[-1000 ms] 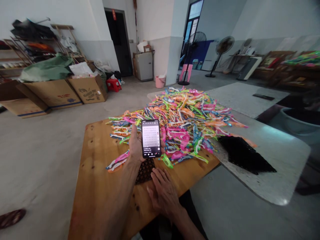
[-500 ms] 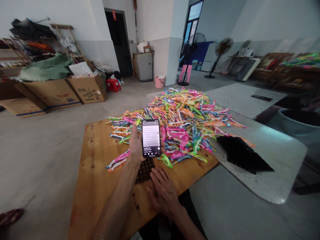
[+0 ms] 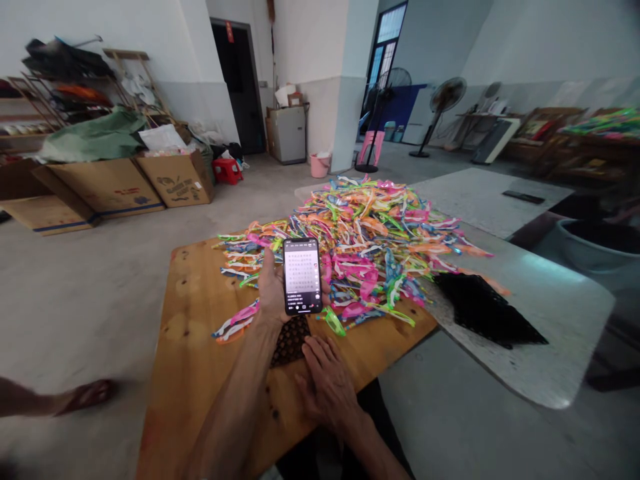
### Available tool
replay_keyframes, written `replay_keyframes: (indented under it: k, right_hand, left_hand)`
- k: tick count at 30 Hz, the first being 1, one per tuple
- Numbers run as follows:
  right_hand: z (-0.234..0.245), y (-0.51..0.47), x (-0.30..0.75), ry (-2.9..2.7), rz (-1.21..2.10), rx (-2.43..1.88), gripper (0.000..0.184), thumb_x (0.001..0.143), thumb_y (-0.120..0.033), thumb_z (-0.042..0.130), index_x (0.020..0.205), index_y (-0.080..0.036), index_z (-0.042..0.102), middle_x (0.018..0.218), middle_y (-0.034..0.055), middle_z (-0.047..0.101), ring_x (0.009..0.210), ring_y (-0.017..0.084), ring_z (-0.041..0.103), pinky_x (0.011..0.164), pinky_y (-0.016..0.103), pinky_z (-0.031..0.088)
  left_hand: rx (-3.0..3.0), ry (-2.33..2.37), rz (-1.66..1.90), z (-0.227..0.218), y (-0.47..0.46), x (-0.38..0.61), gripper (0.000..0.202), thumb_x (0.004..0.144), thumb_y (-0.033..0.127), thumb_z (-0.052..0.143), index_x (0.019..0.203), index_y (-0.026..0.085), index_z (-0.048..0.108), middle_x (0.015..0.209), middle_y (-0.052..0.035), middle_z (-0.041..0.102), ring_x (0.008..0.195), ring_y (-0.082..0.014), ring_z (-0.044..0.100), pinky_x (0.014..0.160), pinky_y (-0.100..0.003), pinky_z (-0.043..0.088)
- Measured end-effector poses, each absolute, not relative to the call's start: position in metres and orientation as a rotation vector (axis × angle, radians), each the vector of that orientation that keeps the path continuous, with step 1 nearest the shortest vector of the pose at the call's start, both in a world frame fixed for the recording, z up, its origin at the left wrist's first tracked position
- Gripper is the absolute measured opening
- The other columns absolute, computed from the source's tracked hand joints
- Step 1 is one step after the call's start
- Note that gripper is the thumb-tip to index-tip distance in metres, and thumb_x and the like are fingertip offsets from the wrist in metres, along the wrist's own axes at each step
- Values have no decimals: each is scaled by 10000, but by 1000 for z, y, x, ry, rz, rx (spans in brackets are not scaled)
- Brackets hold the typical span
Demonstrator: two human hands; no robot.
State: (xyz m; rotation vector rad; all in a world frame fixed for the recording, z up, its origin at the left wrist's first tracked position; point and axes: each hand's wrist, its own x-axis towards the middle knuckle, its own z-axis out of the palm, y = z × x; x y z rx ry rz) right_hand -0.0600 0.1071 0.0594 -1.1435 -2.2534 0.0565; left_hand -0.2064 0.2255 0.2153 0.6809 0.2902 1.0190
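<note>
My left hand [image 3: 271, 291] is closed around a smartphone [image 3: 303, 275], thumb along its left edge and fingertips showing at the right. The lit screen faces me, with a pale page of small characters on it. My right hand [image 3: 327, 377] lies palm down on the wooden tabletop [image 3: 200, 373], fingers stretched out, holding nothing. Beside its fingertips and below the phone is a dark holed tray [image 3: 291, 341], partly hidden by my left forearm. Behind the phone spreads a big heap of colourful plastic glasses [image 3: 370, 227], pink, orange, green and blue. A few glasses [image 3: 237, 325] lie left of my wrist.
On the grey table [image 3: 565, 307] at the right lies a black mesh-like sheet [image 3: 487, 308]. A bucket [image 3: 600, 243] stands beyond it. Cardboard boxes [image 3: 105, 187] line the left wall. Another person's sandalled foot [image 3: 93, 395] is on the floor at left.
Another person's foot and lower leg have come further into view at the left, moving right. Both my hands and the phone stay where they were.
</note>
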Motion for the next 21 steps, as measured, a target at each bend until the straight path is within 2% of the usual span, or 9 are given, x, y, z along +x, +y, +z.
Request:
replay_keyframes:
  k: [12, 21]
  right_hand:
    - [60, 105, -60, -2223, 92, -1141, 498, 888, -227, 553, 1364, -81, 544, 1415, 172, 583, 1345, 332, 506, 1128, 577, 449]
    - [62, 105, -58, -2235, 145, -1141, 478, 907, -231, 564, 1372, -120, 538, 1437, 152, 570, 1375, 319, 479, 1150, 585, 423]
  left_hand:
    - [637, 302, 1031, 219, 224, -204, 1049, 873, 829, 49, 1266, 55, 639, 1047, -247, 724, 885, -359, 735, 747, -492, 603]
    - [608, 293, 1016, 218, 226, -204, 1045, 855, 859, 126, 1233, 41, 654, 1021, -256, 724, 889, -372, 732, 742, -494, 602]
